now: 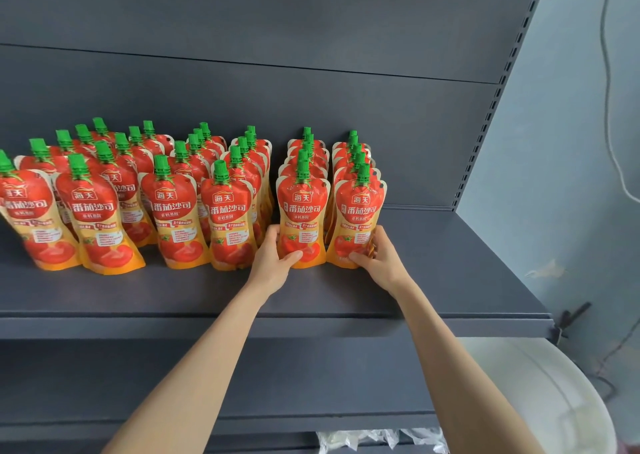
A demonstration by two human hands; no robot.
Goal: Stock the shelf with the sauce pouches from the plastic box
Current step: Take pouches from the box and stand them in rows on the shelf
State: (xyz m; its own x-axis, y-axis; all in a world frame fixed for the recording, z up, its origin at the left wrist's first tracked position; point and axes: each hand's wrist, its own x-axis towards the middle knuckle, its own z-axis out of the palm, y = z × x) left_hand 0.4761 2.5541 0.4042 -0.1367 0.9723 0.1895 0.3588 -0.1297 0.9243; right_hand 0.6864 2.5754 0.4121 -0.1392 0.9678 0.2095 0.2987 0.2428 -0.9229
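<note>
**Two hands on the front pouches of a dark shelf**

Head view: a dark grey metal shelf (450,280) fills most of the picture, its flat board running from 9 o'clock to 3 o'clock, with a matching grey back panel (277,20) rising behind it toward 12 o'clock. A slotted upright (498,82) runs along the panel's right edge. Beyond it, at 3 o'clock, stands a pale blue-grey wall (571,141) with a thin white cable (609,107) hanging down it. At 5 o'clock, below the shelf's front lip, a white rounded container (554,394) shows, blurred, and some crumpled clear plastic (377,439) lies at 6 o'clock.

Red and orange sauce pouches (90,211) with green caps stand upright on the shelf in rows running front to back, from 9 o'clock to just right of centre; the board to their right is bare.

The left hand (273,259) has its grip closed around the base of the second row's front pouch (303,211), thumb across its face. The right hand (377,256) grasps the lower right edge of the rightmost front pouch (358,214), fingers behind, thumb in front. Both pouches rest on the board, just beside each other.
</note>
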